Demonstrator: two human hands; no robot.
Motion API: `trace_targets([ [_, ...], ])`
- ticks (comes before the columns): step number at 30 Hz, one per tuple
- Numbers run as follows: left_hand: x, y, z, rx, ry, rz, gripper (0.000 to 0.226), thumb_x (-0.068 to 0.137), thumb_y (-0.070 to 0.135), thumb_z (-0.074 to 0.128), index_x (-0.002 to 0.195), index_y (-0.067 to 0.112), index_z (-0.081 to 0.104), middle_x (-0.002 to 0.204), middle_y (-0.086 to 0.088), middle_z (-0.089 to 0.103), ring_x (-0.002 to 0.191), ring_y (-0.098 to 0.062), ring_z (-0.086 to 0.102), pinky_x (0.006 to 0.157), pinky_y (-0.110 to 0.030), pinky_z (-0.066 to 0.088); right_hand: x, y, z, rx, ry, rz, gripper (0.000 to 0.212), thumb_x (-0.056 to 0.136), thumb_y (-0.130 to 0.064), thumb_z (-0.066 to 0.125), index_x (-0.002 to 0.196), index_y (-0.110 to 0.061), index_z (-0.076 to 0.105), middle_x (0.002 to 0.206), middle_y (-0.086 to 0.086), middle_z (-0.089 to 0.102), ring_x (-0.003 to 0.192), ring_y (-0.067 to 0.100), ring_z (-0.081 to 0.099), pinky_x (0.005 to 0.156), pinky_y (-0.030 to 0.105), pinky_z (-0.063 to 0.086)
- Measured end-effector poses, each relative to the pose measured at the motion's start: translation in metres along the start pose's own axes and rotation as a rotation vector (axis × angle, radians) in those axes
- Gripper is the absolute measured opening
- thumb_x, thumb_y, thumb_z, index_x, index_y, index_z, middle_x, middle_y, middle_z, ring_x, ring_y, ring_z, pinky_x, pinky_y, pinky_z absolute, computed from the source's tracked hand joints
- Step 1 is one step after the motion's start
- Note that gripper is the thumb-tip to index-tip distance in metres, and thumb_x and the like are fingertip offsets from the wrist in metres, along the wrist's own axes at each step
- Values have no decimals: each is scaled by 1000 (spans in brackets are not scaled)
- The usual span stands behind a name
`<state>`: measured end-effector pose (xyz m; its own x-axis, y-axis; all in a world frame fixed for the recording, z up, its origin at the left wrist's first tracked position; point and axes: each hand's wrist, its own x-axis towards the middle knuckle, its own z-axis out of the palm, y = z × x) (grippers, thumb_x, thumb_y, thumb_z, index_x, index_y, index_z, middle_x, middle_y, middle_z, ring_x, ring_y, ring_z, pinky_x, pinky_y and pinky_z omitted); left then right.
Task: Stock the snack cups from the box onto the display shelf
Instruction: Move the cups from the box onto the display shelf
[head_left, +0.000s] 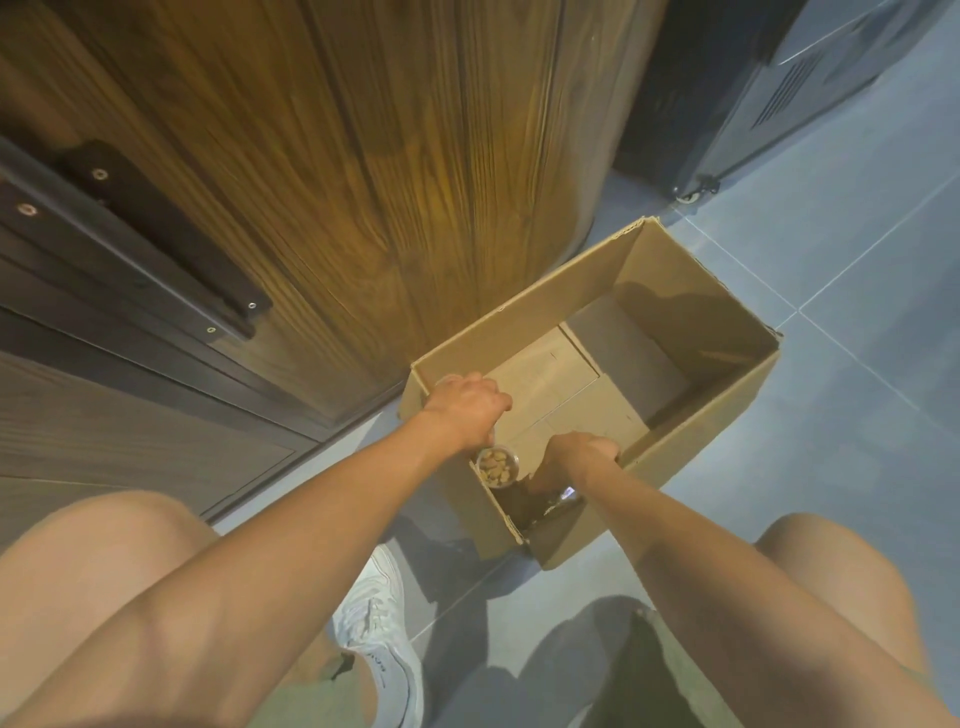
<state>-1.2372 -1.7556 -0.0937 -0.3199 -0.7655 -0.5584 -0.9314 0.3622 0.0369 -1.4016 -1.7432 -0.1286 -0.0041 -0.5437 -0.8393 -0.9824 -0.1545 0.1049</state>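
Snack cup (497, 466) sits upright in the box's (698, 426) near left corner, its clear lid facing up at you. Your left hand (466, 410) curls over a second cup (448, 381) against the left wall, though the grip itself is hidden. Your right hand (581, 453) reaches down into the near corner; you cannot tell what it holds. The box's long axis runs away to the right, its far floor bare, beside the wooden panel (363, 182).

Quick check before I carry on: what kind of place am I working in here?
Probably a shop or cafe floor beside a counter, though no shelf shows. Clues: a wood-grain panel, grey floor tiles, and a nearly empty cardboard box holding a snack cup.
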Motion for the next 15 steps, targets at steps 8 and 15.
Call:
trace_targets([
  [8, 16, 42, 27, 357, -166, 161, 50, 91, 39, 71, 137, 28, 56, 132, 0, 60, 124, -24, 46, 84, -39, 34, -7, 60, -33, 121, 292, -87, 47, 90, -53, 61, 123, -23, 49, 108, 4, 47, 86, 24, 55, 75, 40, 52],
  [15, 33, 54, 38, 468, -263, 137, 44, 93, 40, 67, 135, 26, 60, 134, 2, 62, 129, -24, 42, 94, -39, 33, -20, 84, -40, 180, 332, -55, 52, 80, -55, 60, 122, -28, 49, 99, -3, 57, 87, 21, 61, 69, 34, 50],
])
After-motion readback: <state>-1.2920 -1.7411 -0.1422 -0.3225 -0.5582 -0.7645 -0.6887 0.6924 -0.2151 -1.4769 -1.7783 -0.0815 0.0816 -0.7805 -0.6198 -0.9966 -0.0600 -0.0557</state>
